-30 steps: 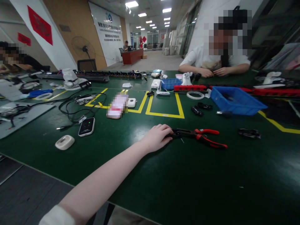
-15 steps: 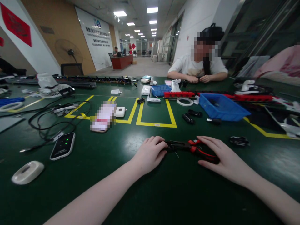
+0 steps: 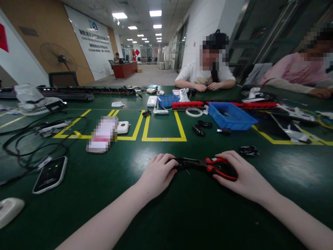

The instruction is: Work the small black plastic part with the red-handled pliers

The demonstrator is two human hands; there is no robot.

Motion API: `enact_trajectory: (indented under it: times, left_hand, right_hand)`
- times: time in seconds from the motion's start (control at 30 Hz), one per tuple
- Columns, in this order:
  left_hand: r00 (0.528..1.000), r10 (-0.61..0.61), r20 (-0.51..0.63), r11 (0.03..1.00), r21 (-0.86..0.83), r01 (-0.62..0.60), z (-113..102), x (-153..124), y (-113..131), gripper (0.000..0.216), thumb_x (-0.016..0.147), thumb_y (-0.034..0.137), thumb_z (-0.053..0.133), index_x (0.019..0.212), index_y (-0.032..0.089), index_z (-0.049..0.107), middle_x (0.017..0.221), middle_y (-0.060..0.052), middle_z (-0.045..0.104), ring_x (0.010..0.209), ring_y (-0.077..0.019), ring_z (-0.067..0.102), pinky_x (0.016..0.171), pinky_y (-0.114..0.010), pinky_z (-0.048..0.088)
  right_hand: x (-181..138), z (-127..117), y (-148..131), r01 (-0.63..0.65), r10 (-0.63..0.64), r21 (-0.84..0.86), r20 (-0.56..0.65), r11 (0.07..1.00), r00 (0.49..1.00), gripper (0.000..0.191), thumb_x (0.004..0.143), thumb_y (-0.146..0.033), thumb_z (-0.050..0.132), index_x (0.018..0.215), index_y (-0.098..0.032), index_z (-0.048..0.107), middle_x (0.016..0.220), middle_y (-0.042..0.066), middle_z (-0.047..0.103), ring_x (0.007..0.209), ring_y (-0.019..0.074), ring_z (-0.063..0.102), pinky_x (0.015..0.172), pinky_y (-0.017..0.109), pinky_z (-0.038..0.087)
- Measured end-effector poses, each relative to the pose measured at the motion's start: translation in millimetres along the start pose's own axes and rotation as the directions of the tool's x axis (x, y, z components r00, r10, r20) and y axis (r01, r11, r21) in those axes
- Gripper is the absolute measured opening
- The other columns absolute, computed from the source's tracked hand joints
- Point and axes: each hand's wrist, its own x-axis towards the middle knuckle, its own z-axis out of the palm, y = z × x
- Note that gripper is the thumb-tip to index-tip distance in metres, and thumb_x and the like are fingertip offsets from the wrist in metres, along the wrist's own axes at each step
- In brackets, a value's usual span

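Observation:
My right hand [image 3: 243, 175] is wrapped around the red-and-black handles of a pair of long-nosed pliers [image 3: 210, 164], thumb on the near handle and fingers on the far one. The jaws point left, toward my left hand [image 3: 158, 176]. My left hand is closed on a small black bundle [image 3: 182, 162] at the jaw tips; its fingers hide most of it, so its exact kind is unclear. A thin pale strand [image 3: 187, 171] sticks out below the bundle. Both hands are low over the dark green table [image 3: 197, 215].
Black cable bundles [image 3: 249, 150] and a blue bin [image 3: 231, 118] lie beyond my right hand. A phone [image 3: 102, 135], a white-edged device [image 3: 50, 174] and black cables [image 3: 15, 146] are at left. Across the table sits a person in white [image 3: 205, 76]; another person in pink [image 3: 288, 71] sits at right.
My view has turned to the right, so the table things appear further left. My right hand's fingers have drawn closer around the pliers' handles. My left hand stays on the black bundle.

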Motion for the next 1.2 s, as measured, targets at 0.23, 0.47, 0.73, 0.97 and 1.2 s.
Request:
enact_trajectory:
  times: [0.23, 0.47, 0.73, 0.97, 1.2]
  left_hand:
    - [1.000, -0.009, 0.014, 1.000, -0.014, 0.009, -1.5, 0.3, 1.3, 0.019, 0.097, 0.020, 0.051, 0.114, 0.023, 0.058, 0.128, -0.004, 0.059, 0.114, -0.0241, 0.054, 0.097, -0.045, 0.048]
    - [1.000, 0.003, 0.015, 1.000, -0.011, -0.003, -1.0, -0.7, 0.7, 0.021, 0.098, 0.020, 0.049, 0.116, 0.025, 0.060, 0.130, -0.003, 0.059, 0.115, -0.0242, 0.054, 0.099, -0.046, 0.047]
    - [1.000, 0.015, 0.009, 1.000, -0.003, -0.015, -1.8, -0.9, 2.8, 0.023, 0.097, 0.017, 0.051, 0.115, 0.025, 0.062, 0.130, -0.004, 0.059, 0.115, -0.0248, 0.054, 0.098, -0.047, 0.048]
    - [1.000, 0.015, 0.005, 1.000, -0.006, -0.015, -1.8, -1.1, 2.9, 0.023, 0.096, 0.017, 0.051, 0.114, 0.025, 0.063, 0.130, -0.004, 0.060, 0.115, -0.0249, 0.054, 0.098, -0.047, 0.048]
    - [0.999, 0.036, -0.005, 0.999, -0.011, -0.036, 0.5, -1.9, 0.3, 0.024, 0.097, 0.018, 0.051, 0.117, 0.026, 0.061, 0.131, -0.004, 0.059, 0.116, -0.0242, 0.054, 0.099, -0.047, 0.047]
  right_hand:
    - [-2.4, -2.8, 6.0, 0.101, -0.107, -0.070, -0.096, 0.992, 0.990, 0.045, 0.083, -0.041, 0.065, 0.121, -0.021, 0.053, 0.114, 0.011, 0.063, 0.104, 0.0281, 0.064, 0.087, 0.044, 0.056]
    - [-7.0, -1.0, -9.4, 0.281, -0.290, -0.075, -0.165, 0.957, 0.943, 0.052, 0.080, -0.034, 0.069, 0.128, -0.021, 0.053, 0.115, 0.011, 0.065, 0.103, 0.0260, 0.065, 0.085, 0.039, 0.057]
    - [-6.8, 2.7, -14.5, 0.298, -0.307, -0.077, -0.169, 0.952, 0.937, 0.054, 0.080, -0.035, 0.068, 0.130, -0.022, 0.053, 0.115, 0.012, 0.066, 0.101, 0.0270, 0.066, 0.082, 0.041, 0.059]
    - [-7.3, 2.4, -15.4, 0.273, -0.280, -0.065, -0.134, 0.960, 0.951, 0.050, 0.081, -0.037, 0.067, 0.127, -0.022, 0.054, 0.116, 0.012, 0.065, 0.103, 0.0270, 0.066, 0.083, 0.041, 0.059]
    - [-5.6, 2.5, -19.6, 0.287, -0.293, -0.063, -0.124, 0.956, 0.948, 0.046, 0.082, -0.037, 0.066, 0.124, -0.021, 0.053, 0.113, 0.012, 0.065, 0.100, 0.0249, 0.066, 0.081, 0.039, 0.059]
